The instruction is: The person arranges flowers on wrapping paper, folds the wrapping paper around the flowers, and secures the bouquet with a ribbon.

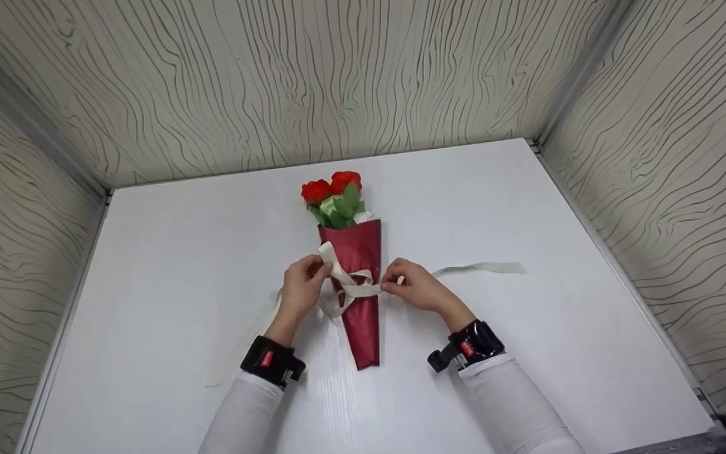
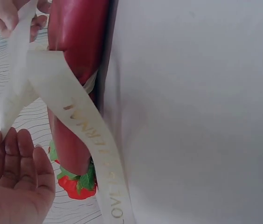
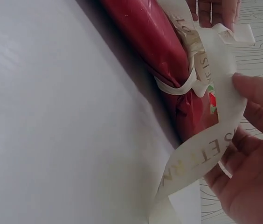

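A bouquet in dark red wrapping (image 1: 362,331) lies on the white table, its red roses (image 1: 345,181) and green leaves toward the far side. Cream ribbon (image 1: 363,291) with gold lettering circles the wrapping's middle, as the right wrist view shows. My left hand (image 1: 302,289) pinches a raised, folded part of the ribbon (image 2: 14,70) between thumb and fingertips, left of the bouquet. On the other side, my right hand (image 1: 421,289) pinches another stretch of the ribbon (image 3: 224,79), thumb in front and fingers behind. The ribbon's crossing is partly hidden by its own loops.
One loose ribbon tail (image 1: 495,267) stretches right across the white table (image 1: 167,252); another trails left behind my left wrist. Wood-patterned panels (image 1: 338,75) stand at the back and both sides. Each wrist wears a black strapped camera (image 1: 476,343).
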Available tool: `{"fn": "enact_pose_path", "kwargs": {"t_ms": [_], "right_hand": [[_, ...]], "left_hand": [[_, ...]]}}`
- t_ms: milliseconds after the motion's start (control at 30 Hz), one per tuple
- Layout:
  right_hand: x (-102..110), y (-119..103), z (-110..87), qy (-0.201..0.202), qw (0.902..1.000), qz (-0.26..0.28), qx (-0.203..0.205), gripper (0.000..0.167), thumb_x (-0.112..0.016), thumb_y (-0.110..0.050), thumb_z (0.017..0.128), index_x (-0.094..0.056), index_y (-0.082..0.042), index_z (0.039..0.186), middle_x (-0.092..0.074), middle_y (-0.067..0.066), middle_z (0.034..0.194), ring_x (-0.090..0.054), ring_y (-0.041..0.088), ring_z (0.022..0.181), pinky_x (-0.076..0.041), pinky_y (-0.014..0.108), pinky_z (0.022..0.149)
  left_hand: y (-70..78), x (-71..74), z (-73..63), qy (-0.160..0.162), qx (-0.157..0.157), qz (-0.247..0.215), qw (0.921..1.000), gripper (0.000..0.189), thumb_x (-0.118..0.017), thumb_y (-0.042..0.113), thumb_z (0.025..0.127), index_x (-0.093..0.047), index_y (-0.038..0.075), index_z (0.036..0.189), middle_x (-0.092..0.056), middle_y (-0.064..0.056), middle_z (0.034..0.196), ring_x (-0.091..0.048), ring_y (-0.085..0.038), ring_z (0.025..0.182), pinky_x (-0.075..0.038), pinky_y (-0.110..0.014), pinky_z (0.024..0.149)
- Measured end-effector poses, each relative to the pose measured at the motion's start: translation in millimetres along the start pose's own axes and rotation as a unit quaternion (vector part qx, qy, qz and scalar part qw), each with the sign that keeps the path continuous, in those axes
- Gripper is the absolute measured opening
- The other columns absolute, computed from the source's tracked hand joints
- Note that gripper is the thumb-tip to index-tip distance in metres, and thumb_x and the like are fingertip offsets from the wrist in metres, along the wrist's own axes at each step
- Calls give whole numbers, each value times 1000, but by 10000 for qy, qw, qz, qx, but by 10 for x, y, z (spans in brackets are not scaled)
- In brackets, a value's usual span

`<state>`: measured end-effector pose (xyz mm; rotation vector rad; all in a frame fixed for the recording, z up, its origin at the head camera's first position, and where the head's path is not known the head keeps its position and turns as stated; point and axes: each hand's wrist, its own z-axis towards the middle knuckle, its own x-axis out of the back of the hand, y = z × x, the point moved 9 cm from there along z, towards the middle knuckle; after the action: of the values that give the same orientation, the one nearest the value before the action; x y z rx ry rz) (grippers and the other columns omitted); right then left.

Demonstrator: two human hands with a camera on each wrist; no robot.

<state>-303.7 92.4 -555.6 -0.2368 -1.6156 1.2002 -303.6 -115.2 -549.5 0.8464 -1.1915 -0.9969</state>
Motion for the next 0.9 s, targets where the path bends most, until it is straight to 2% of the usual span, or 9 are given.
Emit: {"fn": "enact_pose_path", "kwargs": {"t_ms": [200, 333, 467, 600, 767, 833, 900], "right_hand": [[-94, -108, 94, -26, 9989, -406, 246, 4, -70, -4, 88, -71, -1, 91, -66, 4, 85, -59, 15, 79, -50, 30, 71], [-120, -143, 174, 408, 9974, -517, 290, 7, -76, -5, 84, -69, -4, 83, -63, 1, 80, -58, 14, 76, -49, 30, 69], [-115, -149, 242, 873, 9936, -703, 138, 18, -80, -8, 80, -62, -7, 79, -56, 1, 80, -54, 15, 76, -46, 30, 67], [-103, -132, 295, 1147, 9892, -908, -24, 27, -82, -15, 79, -58, -6, 88, -51, 4, 86, -50, 18, 79, -43, 33, 70], [-132, -152, 338, 1095, 9830, -1475, 53, 37, -81, -25, 83, -65, -4, 109, -51, 9, 99, -49, 25, 90, -43, 40, 78], [-155, -168, 344, 1049, 9794, -1719, 127, 36, -80, -26, 84, -68, -5, 110, -51, 10, 101, -49, 27, 92, -43, 41, 79], [-177, -188, 349, 1045, 9752, -1938, 226, 29, -79, -25, 84, -70, -5, 104, -51, 10, 101, -50, 27, 92, -44, 42, 79]], "left_hand": [[-16, 37, -46, 18, 35, -104, 9999, 13, -66, 9, 94, -68, -4, 92, -67, -8, 77, -64, -31, 75, -46, -24, 61], [-16, 36, -71, -16, -8, -231, 9997, 13, -66, 8, 94, -68, -5, 93, -67, -10, 78, -65, -36, 77, -46, -24, 62], [-11, 29, -89, -41, -32, -234, 9997, 15, -66, 10, 94, -69, -4, 95, -68, -9, 81, -65, -29, 77, -48, -24, 64], [-15, 23, -95, -41, -28, -205, 9998, 16, -66, 12, 95, -69, -4, 98, -69, -9, 83, -66, -27, 78, -48, -24, 65], [-7, 17, -96, -32, -112, -141, 9998, 16, -66, 12, 95, -69, -3, 94, -68, -9, 79, -65, -29, 75, -46, -25, 63], [-4, 11, -100, -49, -109, -114, 9999, 15, -66, 12, 94, -69, -2, 92, -68, -8, 78, -65, -28, 75, -46, -25, 63], [-5, -1, -103, -83, -100, -158, 9998, 14, -66, 12, 94, -69, -2, 93, -68, -8, 78, -65, -30, 75, -47, -26, 64]]}}
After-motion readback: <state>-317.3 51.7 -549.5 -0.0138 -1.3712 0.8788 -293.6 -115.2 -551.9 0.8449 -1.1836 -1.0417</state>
